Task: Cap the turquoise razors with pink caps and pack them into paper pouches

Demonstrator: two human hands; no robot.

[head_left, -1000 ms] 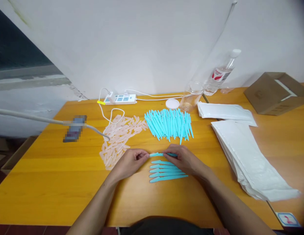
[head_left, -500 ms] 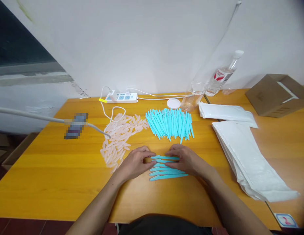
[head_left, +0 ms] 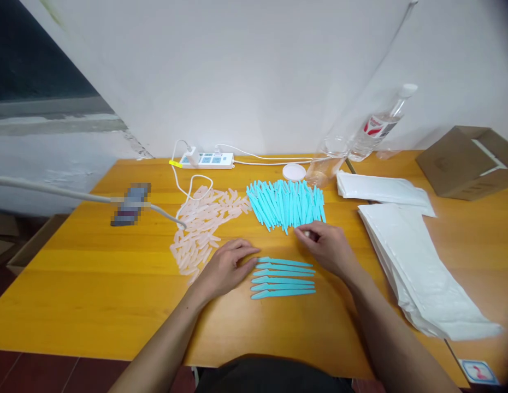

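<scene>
Several blue eyebrow razors (head_left: 283,280) lie in a row on the table, one above another, with their blade ends to the left. My left hand (head_left: 225,266) rests at the left end of the top razor, thumb and fingers apart, the fingertips close to its tip. Beyond the row is a heaped pile of blue eyebrow razors (head_left: 284,202). At that pile's near right edge, my right hand (head_left: 330,245) pinches the end of a razor, which its fingers largely hide. Loose pale pink blade covers (head_left: 200,224) are spread to the left of the pile.
White plastic packets (head_left: 418,262) lie at the right, near a cardboard box (head_left: 462,164). A water bottle (head_left: 377,125), a clear jar (head_left: 325,164) and a round lid (head_left: 294,172) stand by the wall. A power strip (head_left: 211,160), cables and a blurred phone (head_left: 131,204) are left.
My right hand has left the row and moved away from me to the pile's near edge. My left hand has stayed at the row's left end, its grip looser.
</scene>
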